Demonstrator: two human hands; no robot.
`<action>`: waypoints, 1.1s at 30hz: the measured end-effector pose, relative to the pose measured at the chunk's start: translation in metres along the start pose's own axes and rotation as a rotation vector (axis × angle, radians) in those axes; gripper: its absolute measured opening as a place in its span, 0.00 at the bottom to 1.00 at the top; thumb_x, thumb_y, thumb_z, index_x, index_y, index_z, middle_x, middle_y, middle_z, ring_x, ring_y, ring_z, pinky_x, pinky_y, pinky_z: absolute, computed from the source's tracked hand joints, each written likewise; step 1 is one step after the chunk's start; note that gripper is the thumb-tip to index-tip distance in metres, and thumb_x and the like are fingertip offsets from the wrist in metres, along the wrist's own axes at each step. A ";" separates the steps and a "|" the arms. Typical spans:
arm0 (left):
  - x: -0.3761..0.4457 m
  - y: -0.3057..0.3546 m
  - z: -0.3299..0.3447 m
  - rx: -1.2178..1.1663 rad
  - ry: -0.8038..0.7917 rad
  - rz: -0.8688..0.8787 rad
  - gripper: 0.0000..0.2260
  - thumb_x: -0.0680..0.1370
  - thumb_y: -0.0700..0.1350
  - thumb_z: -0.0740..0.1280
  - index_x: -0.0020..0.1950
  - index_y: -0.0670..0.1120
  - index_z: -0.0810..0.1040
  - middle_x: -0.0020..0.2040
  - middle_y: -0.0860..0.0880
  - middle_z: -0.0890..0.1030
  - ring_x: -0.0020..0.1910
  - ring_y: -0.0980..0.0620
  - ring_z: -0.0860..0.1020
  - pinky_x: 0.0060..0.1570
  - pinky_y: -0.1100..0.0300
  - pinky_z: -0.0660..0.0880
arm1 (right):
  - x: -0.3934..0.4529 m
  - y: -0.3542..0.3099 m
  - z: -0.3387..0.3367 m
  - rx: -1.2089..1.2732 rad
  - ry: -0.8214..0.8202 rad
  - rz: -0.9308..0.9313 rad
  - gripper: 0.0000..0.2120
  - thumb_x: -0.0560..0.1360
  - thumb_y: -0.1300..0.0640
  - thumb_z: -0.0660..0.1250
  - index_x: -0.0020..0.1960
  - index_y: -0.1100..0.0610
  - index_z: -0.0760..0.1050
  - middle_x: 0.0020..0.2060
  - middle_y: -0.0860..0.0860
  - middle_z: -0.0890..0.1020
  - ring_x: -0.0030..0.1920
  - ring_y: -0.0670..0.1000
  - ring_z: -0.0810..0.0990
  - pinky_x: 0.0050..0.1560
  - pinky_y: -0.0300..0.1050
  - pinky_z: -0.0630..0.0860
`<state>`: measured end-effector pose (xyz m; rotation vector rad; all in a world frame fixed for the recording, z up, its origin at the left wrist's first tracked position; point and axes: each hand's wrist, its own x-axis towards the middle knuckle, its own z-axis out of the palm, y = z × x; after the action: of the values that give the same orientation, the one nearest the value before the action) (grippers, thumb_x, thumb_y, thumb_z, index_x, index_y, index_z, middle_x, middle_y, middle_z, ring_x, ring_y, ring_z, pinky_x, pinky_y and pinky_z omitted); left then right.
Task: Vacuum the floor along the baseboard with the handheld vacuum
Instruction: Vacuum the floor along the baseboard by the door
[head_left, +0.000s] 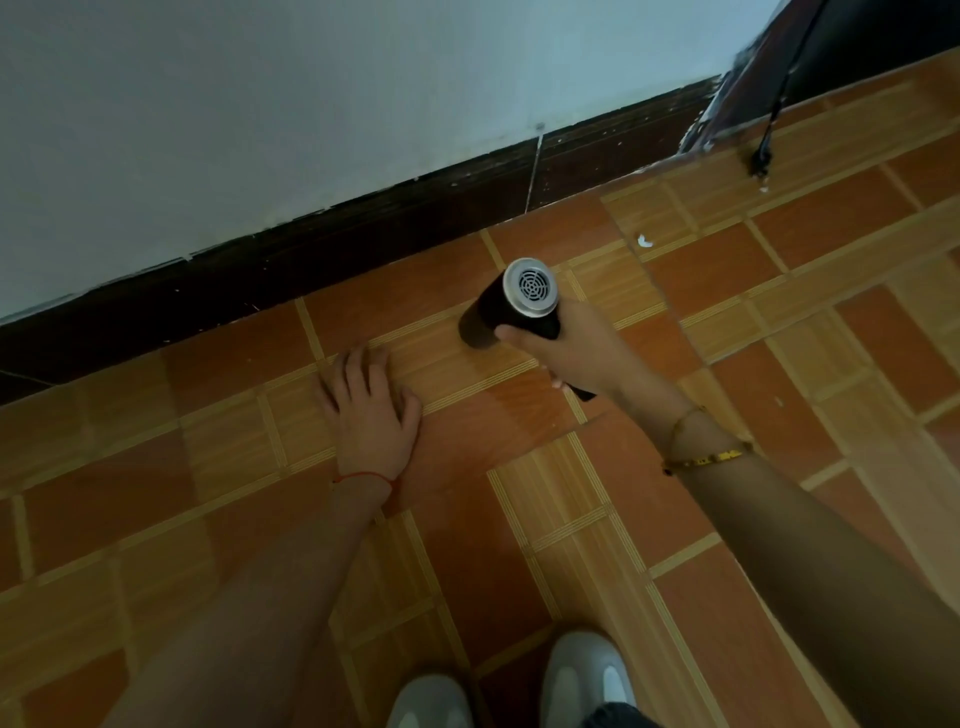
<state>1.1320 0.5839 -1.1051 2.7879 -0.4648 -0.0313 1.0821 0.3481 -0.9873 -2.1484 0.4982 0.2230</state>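
Observation:
A black handheld vacuum (511, 306) with a round silver vent at its rear points down at the orange tiled floor (467, 493), a short way in front of the dark baseboard (363, 234). My right hand (571, 348) is wrapped around its handle. The nozzle end is turned away from me and hidden behind the body. My left hand (371, 410) lies flat on the floor with fingers spread, left of the vacuum and holding nothing.
A pale wall (260, 104) rises above the baseboard. A black cable with a plug (763, 150) hangs at the upper right beside a dark object. Small white scraps (644, 241) lie on the tiles near the baseboard. My grey shoes (587, 675) show at the bottom.

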 end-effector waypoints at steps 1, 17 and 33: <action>0.000 0.001 -0.001 0.004 -0.006 0.001 0.23 0.79 0.50 0.61 0.73 0.45 0.66 0.74 0.42 0.66 0.75 0.41 0.60 0.74 0.33 0.51 | -0.005 0.005 -0.004 -0.014 0.041 0.009 0.21 0.75 0.42 0.69 0.63 0.51 0.72 0.31 0.43 0.77 0.26 0.41 0.77 0.30 0.37 0.73; 0.038 0.098 0.012 -0.001 -0.051 0.218 0.21 0.78 0.48 0.60 0.70 0.44 0.68 0.69 0.41 0.70 0.72 0.40 0.65 0.74 0.36 0.56 | -0.030 0.040 -0.036 -0.083 0.271 0.143 0.25 0.74 0.38 0.67 0.58 0.58 0.75 0.32 0.46 0.76 0.33 0.49 0.79 0.40 0.50 0.81; 0.055 0.128 0.047 0.091 -0.046 0.252 0.24 0.78 0.53 0.55 0.73 0.46 0.66 0.72 0.42 0.68 0.73 0.41 0.64 0.73 0.32 0.56 | 0.022 0.086 -0.098 0.000 0.680 0.360 0.30 0.74 0.37 0.66 0.60 0.62 0.74 0.45 0.60 0.84 0.44 0.59 0.84 0.40 0.51 0.82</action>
<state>1.1407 0.4370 -1.1085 2.7988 -0.8445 -0.0174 1.0625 0.2177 -1.0008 -2.0874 1.2725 -0.3289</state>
